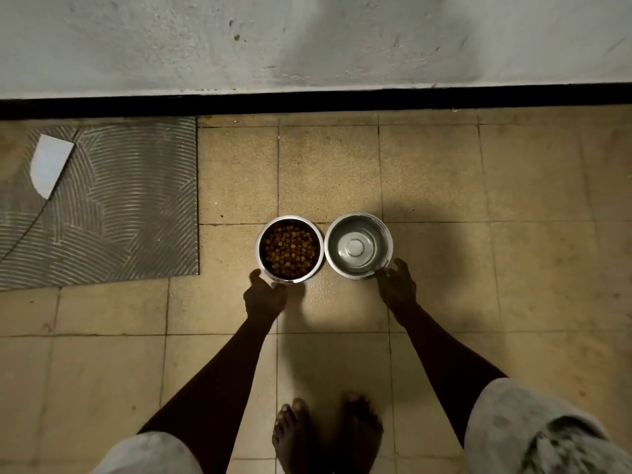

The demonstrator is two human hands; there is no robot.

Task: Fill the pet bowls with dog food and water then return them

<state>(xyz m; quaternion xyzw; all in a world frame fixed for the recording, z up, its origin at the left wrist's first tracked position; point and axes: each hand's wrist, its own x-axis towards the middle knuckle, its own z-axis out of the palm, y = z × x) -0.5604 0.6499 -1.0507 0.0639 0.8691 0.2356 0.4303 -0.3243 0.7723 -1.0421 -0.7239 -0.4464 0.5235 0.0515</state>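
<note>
Two steel pet bowls stand side by side on the tiled floor. The left bowl (290,249) holds brown dog food. The right bowl (358,245) holds clear water. My left hand (265,295) is at the near rim of the food bowl, fingers spread, touching or just off the rim. At the near right rim of the water bowl is my right hand (396,285), fingers apart, with the fingertips at the rim. Neither hand wraps around a bowl.
A grey patterned mat (113,206) lies on the floor to the left, with a white scrap (49,164) on it. A white wall with a black skirting (307,102) runs behind the bowls. My bare feet (325,436) stand on the tiles below.
</note>
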